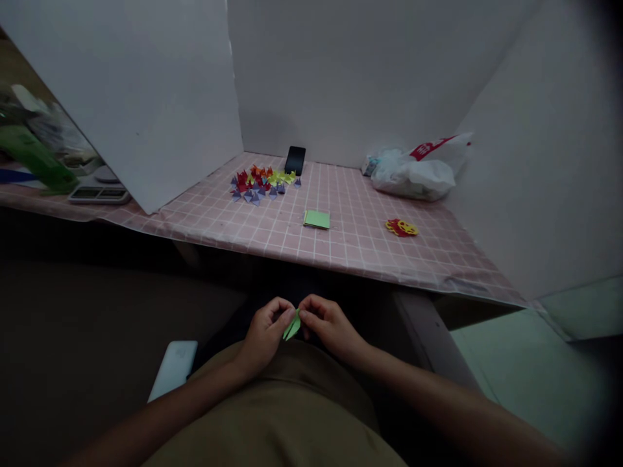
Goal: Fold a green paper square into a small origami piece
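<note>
A small piece of folded green paper (pixel 292 326) is held between both hands above my lap, in front of the table edge. My left hand (pixel 268 327) pinches its left side between thumb and fingers. From the other side, my right hand (pixel 327 322) grips its upper right part, with the thumb pressed against the fingers. Two narrow pointed flaps of the paper hang downward. On the table ahead lies a stack of square paper (pixel 317 219) with a green sheet on top. Farther left sits a cluster of small folded paper figures (pixel 260 185) in red, orange, yellow and purple.
A black phone (pixel 294 160) leans at the back wall. White plastic bag (pixel 413 174) and red-and-yellow cut-out pieces (pixel 402 227) are on the right of the pink checked table (pixel 350 250). White panels enclose it. A scale (pixel 100 193) and green bottle (pixel 39 159) stand left; a pale device (pixel 174 368) lies beside me.
</note>
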The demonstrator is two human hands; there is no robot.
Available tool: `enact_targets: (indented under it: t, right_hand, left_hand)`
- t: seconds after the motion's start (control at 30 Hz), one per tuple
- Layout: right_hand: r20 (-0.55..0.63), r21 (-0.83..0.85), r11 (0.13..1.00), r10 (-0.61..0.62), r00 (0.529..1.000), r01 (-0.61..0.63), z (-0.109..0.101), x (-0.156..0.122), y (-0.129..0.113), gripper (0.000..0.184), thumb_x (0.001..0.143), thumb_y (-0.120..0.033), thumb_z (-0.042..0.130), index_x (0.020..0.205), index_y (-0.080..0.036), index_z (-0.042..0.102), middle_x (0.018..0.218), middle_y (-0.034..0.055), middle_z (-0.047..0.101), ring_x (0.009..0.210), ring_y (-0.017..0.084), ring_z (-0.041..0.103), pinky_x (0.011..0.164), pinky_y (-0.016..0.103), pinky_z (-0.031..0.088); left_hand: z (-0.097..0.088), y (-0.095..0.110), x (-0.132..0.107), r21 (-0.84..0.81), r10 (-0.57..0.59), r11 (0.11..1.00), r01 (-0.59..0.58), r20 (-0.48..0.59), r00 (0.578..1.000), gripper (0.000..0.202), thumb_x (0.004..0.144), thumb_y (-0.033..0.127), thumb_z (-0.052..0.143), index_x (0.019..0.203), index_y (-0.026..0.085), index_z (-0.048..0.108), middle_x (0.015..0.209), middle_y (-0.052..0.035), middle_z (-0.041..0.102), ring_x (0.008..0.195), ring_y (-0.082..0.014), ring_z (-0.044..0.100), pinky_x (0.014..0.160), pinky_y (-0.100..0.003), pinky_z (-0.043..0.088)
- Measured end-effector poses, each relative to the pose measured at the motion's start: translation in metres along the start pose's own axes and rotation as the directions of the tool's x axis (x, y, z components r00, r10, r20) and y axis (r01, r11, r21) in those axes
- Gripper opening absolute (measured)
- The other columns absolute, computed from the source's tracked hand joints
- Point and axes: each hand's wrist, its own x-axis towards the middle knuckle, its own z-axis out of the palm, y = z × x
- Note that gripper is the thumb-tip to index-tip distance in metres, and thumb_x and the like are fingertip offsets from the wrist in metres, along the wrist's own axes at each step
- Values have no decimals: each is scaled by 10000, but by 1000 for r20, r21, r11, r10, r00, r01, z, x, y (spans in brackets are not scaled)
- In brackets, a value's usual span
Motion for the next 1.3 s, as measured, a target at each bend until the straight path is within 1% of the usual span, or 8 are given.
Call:
enact_targets:
  t: [0.23,0.4,0.5,0.57,0.67,0.8,0.93,1.3]
  right_hand:
    - [49,30,999,12,999,-14,-2,1,4,156,847,-300,562,766,-169,533,566,-46,527,509,95,483,534,233,366]
    - [-28,-141,984,-110,994,105,-3,0,7,62,862,-239,560,847,-179,553,679,-30,537,581,104,503,551,230,399]
    - [-46,-335,910,-277,960,246,-4,-2,7,20,867,-171,544,863,-190,550,727,-18,543,638,114,508,594,235,412]
    - [-3,-449,829,-375,927,334,-6,-3,7,61,873,-139,529,845,-189,550,751,-4,557,670,121,517,622,241,413]
    - [84,-535,736,-441,893,414,-9,-2,8,81,893,-125,517,854,-187,553,785,12,574,702,128,533,642,243,415]
    - [152,-592,663,-466,871,458,-12,-1,9,85,921,-140,498,875,-188,551,805,24,574,725,136,538,652,248,421]
    - [195,-640,612,-454,869,464,-13,-1,8,93,943,-160,465,915,-192,547,832,41,580,743,150,544,658,265,428]
    - [238,-650,595,-432,870,473,-17,1,9,149,951,-145,407,859,-196,514,819,47,557,737,154,527,653,264,423]
  left_hand:
    - [-1,0,0,7,10,1000,-10,17,1000,248,860,404,570,812,161,561,711,19,512,631,-116,459,578,-234,383]
    - [-1,0,0,55,37,998,-37,-7,999,233,858,388,561,799,162,558,699,21,496,627,-116,440,578,-237,373]
    - [0,1,-1,74,41,996,-40,-19,999,227,852,379,556,786,162,556,685,23,488,615,-114,429,568,-236,366]
    - [0,2,0,83,37,996,-35,-15,999,223,851,375,551,784,163,558,674,26,484,604,-113,424,557,-233,360]
    - [0,3,0,106,40,994,-38,-13,999,216,850,365,550,778,161,565,678,23,498,615,-117,437,568,-235,369]
    - [-1,5,1,129,46,991,-45,-7,999,217,847,365,547,770,164,568,683,18,510,624,-123,447,581,-239,372]
    - [-2,6,1,136,51,989,-53,14,999,227,850,379,545,775,166,571,696,14,513,640,-129,454,600,-247,377]
    - [-3,6,2,99,-1,995,-5,62,998,228,847,373,548,765,161,572,673,22,484,632,-127,426,603,-253,360]
